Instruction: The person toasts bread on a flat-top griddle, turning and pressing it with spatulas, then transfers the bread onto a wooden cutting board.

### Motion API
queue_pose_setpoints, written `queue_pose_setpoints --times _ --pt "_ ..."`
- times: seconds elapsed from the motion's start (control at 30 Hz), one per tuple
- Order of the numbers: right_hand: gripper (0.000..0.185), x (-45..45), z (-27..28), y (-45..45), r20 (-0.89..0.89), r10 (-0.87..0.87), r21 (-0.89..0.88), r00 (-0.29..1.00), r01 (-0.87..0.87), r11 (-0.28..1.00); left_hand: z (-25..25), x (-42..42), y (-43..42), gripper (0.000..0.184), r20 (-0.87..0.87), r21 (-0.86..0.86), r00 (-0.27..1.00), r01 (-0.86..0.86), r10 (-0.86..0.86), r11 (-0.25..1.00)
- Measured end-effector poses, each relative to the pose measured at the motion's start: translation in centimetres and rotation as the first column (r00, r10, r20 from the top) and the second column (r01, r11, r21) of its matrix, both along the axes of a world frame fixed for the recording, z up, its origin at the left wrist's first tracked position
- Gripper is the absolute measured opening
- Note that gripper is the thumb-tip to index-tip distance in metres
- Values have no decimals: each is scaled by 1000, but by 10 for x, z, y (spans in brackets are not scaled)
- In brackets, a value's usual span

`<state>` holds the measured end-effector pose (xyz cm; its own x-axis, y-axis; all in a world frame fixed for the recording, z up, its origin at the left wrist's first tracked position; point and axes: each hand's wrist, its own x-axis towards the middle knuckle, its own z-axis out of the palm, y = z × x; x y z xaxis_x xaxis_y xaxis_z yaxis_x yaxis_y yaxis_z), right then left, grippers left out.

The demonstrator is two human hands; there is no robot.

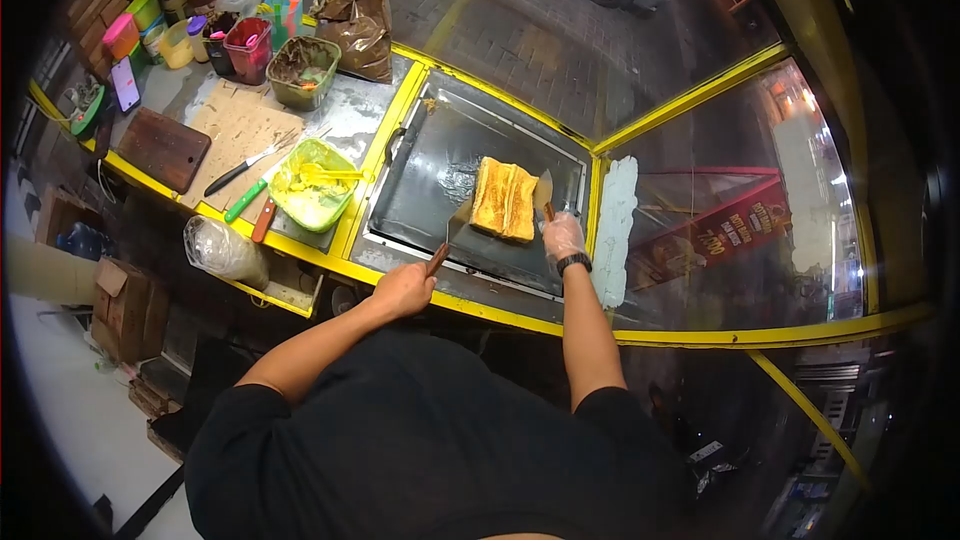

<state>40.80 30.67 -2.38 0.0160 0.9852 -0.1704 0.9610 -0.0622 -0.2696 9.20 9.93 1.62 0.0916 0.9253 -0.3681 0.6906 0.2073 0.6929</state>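
Note:
Browned bread [503, 200], in pieces pressed side by side, lies on the dark flat griddle [430, 160]. My left hand [404, 290] is closed round the wooden handle of a metal spatula [459, 223], whose blade is at the bread's left side. At the bread's right side is the blade of a second spatula [544, 188]. My right hand [563, 237], in a clear plastic glove and with a dark watch at the wrist, grips that spatula's handle.
Left of the griddle stand a green tub of yellow spread [312, 185], knives [245, 200], a brown cutting board [165, 148] and a brown-smeared tub [303, 72]. Yellow frame bars [700, 98] edge the stall. A plastic bag [225, 248] hangs at the front left.

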Motion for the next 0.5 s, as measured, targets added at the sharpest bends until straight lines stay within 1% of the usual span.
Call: queue_pose_setpoints --times 0.03,0.07,0.1,0.17,0.2,0.23,0.3,0.37,0.47,0.5 --pt "29 -2 -2 12 97 85 24 992 -88 996 -1 1 -2 37 16 2 999 37 -37 999" --pt "29 -5 -2 25 105 105 -8 989 -105 994 -3 3 -3 37 32 5 997 69 -70 998" --pt "27 -9 -5 37 147 203 46 968 -211 976 -6 4 -4 37 46 10 994 100 -100 995" --pt "27 -42 31 41 68 188 20 980 -190 982 -16 13 0 36 49 24 989 139 -140 990" --pt "26 -53 34 50 80 214 21 973 -217 976 -20 19 3 36 60 28 987 146 -148 989" --pt "26 -64 39 57 130 296 2 946 -298 954 -25 26 8 36 72 32 985 155 -157 987" --pt "24 -80 27 79 168 368 -6 914 -373 928 -29 42 19 37 71 14 990 121 -122 993" --pt "24 -105 49 70 172 435 -26 884 -437 899 -23 55 34 39 58 19 992 111 -112 994" --pt "25 -125 69 50 197 504 -51 841 -504 862 -39 71 57 39 65 49 995 74 -77 996" --pt "26 -127 76 45 208 521 -57 828 -522 851 -43 71 60 38 99 63 992 74 -80 995"
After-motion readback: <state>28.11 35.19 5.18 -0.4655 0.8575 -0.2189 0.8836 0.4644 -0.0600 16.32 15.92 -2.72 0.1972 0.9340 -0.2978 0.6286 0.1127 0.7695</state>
